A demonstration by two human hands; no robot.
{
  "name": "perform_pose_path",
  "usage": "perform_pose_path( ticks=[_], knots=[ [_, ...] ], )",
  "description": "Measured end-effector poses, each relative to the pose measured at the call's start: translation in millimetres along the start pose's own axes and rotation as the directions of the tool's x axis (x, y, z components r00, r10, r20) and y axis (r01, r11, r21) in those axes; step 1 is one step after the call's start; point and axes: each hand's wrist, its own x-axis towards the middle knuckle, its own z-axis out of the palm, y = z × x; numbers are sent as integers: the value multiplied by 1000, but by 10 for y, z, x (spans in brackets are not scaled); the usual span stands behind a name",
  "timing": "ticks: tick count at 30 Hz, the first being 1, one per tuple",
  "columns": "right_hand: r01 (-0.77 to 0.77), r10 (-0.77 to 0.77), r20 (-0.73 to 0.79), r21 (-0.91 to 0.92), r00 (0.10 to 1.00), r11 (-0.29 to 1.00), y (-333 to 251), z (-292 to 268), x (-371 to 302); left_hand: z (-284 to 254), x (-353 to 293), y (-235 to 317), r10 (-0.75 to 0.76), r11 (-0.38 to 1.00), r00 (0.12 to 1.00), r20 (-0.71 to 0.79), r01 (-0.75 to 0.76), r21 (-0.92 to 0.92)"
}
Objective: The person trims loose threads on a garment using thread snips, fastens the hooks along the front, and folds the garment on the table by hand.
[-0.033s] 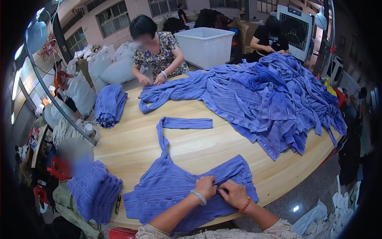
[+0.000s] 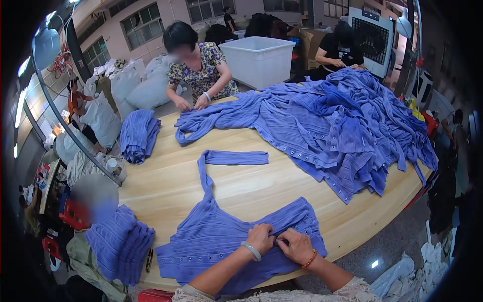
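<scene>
A blue ribbed knit garment (image 2: 216, 236) with a row of snap buttons lies flat on the round wooden table (image 2: 251, 186) in front of me. Its long strap (image 2: 226, 158) runs away from me and bends to the right. My left hand (image 2: 259, 236), with a pale bangle on the wrist, and my right hand (image 2: 297, 245), with a red bead bracelet, sit side by side on the garment's near right part. Both pinch a fold of its fabric between the fingers.
A large heap of the same blue garments (image 2: 342, 121) covers the table's right half. Folded stacks lie at the far left (image 2: 138, 133) and near left (image 2: 118, 241). A person (image 2: 198, 65) works on a garment across the table. Behind are a white tub (image 2: 259, 58) and stuffed sacks (image 2: 146, 85).
</scene>
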Motion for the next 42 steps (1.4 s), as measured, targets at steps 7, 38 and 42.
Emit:
perform_pose_path(
  ticks=[7,38,42],
  knots=[
    [-108,108,-14,41,994,993,69,68,77,-15,50,-101,-1,971,1000,18,6,-240],
    [-49,52,66,-46,996,998,182,-368,4,-41,55,-113,-20,947,992,-122,-21,-321],
    [-101,101,62,-4,993,995,203,-365,-51,-91,104,164,61,986,994,-87,-74,-149]
  ],
)
